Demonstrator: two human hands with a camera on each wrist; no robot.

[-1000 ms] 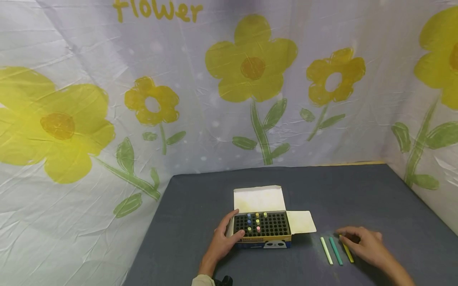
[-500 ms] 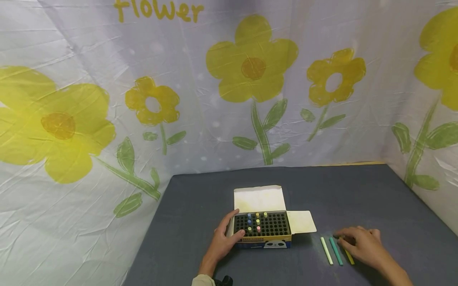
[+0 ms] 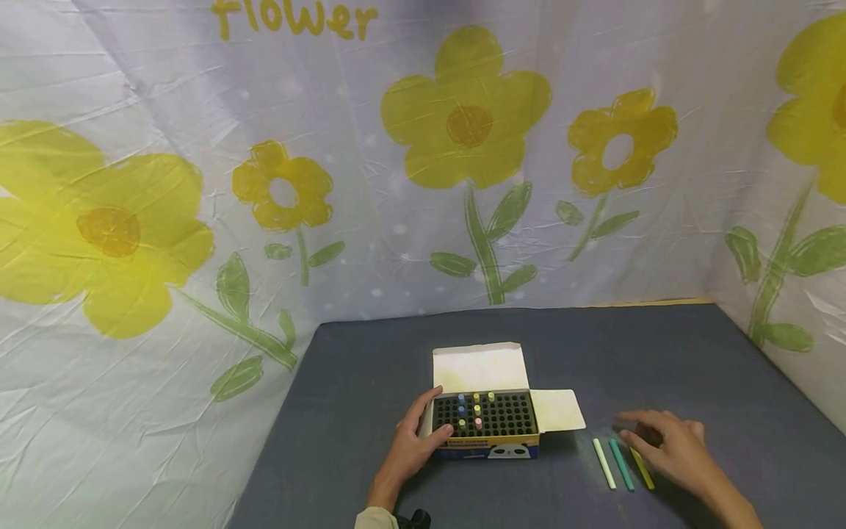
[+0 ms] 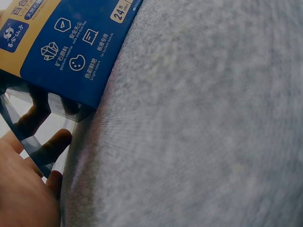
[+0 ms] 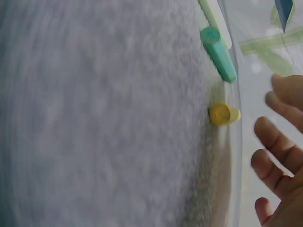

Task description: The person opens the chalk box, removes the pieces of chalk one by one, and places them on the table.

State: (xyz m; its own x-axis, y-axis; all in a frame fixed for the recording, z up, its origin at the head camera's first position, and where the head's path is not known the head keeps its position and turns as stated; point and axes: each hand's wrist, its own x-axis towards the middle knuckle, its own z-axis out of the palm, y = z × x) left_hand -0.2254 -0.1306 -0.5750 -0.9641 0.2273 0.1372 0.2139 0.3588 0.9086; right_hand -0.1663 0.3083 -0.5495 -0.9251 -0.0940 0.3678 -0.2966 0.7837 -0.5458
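Note:
In the head view an opened chalk box [image 3: 505, 445] has a black grid of holes, several with coloured chalk ends showing. My left hand [image 3: 410, 448] grips its left end, thumb on the front edge; the left wrist view shows the box's blue side [image 4: 80, 52] and fingers [image 4: 52, 146] beside it. My right hand [image 3: 674, 448] hovers over the yellow chalk [image 3: 642, 469], fingers apart and holding nothing. In the right wrist view the yellow chalk [image 5: 220, 114] lies below the fingers [image 5: 274, 137].
Left of the yellow stick, a teal chalk [image 3: 621, 465] and a pale yellow-green chalk [image 3: 604, 464] lie side by side. The box's white lid [image 3: 480, 369] stands up behind, and a side flap [image 3: 558, 410] extends right. A flower-printed cloth hangs behind the dark table [image 3: 330, 411].
My right hand has lifted slightly and shifted a little left, its fingertips now above the yellow chalk's far end. My left hand and the box look unmoved.

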